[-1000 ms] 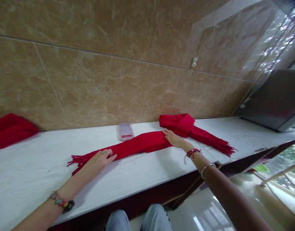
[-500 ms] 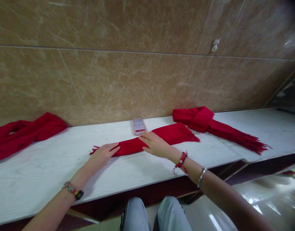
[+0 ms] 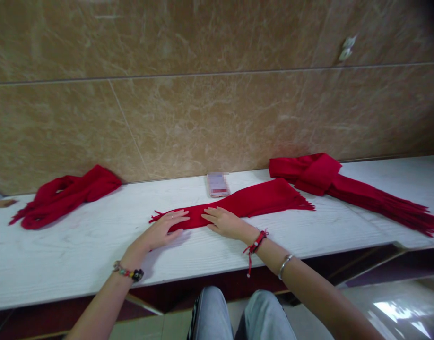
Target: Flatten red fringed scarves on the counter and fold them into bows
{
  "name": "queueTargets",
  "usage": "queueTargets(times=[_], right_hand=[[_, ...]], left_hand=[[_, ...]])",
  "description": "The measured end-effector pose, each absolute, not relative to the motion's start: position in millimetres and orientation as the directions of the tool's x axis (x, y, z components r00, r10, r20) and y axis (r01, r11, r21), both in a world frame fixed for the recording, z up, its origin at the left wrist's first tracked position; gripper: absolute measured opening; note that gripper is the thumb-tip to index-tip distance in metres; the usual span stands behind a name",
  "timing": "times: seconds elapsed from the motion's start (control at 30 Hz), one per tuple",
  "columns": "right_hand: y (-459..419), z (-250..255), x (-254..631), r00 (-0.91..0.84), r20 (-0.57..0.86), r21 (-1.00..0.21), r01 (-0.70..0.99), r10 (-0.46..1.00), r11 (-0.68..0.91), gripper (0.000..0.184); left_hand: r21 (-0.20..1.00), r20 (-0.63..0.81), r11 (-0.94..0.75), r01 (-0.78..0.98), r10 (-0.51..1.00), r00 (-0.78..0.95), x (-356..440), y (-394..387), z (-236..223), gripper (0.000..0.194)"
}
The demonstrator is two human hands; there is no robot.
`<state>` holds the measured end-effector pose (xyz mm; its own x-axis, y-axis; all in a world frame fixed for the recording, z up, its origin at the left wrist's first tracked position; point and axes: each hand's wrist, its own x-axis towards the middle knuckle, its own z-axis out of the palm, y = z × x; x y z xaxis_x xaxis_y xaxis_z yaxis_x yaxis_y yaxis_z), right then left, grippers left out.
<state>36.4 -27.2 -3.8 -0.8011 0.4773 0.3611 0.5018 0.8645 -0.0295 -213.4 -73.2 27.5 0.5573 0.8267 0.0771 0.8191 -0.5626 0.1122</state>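
At the far left of the white desk [image 3: 96, 245], we see a bunched, looped red scarf [image 3: 78, 193], toward ten o'clock from our left hand [image 3: 165, 230]. That hand's grip is open, palm down, with its fingers reaching over the narrow end of the middle red scarf [image 3: 259, 198]. This scarf lies along the desk directly under our fingers, its narrow fringe at about eleven o'clock from the left hand. We wear a beaded bracelet [image 3: 128, 272] on the left wrist.

Our right hand [image 3: 227, 223] also has an open grip, its spread fingers resting on the same scarf, which widens toward two o'clock and ends in a second fringe near three o'clock. The phone [image 3: 218, 184] lies at twelve o'clock from this hand, near the wall [image 3: 203, 123]. We wear a red cord bracelet and a silver bangle [image 3: 284, 267] on the right arm.

Farther right, toward two o'clock, lies a folded-over scarf [image 3: 319, 174] with its long fringe stretching right. Under the desk's front edge, we cannot make out what the dark compartments [image 3: 362, 262] hold.
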Motion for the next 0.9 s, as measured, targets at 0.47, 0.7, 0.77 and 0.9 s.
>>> queueTargets(times=[0.47,0.7,0.77,0.9], right_hand=[[-31,-1,38,-0.775,0.298,-0.067,0.566,0.558,0.822,0.047],[-35,-1,39,-0.749,0.290,-0.050,0.610,0.596,0.791,0.048],[-36,-1,39,-0.726,0.317,-0.031,0.635,0.610,0.772,0.049],[-35,1,40,-0.641,0.385,0.014,0.724,0.664,0.690,0.051]], left_hand=[[-0.038,0.255,-0.508,0.861,0.828,0.500,-202,-65,13,0.033],[-0.212,0.284,-0.169,0.963,0.932,0.226,-199,-70,22,0.031],[-0.211,0.318,-0.173,0.962,0.918,0.235,-196,-69,21,0.031],[-0.111,0.282,-0.472,0.874,0.829,0.483,-178,-62,15,0.037]])
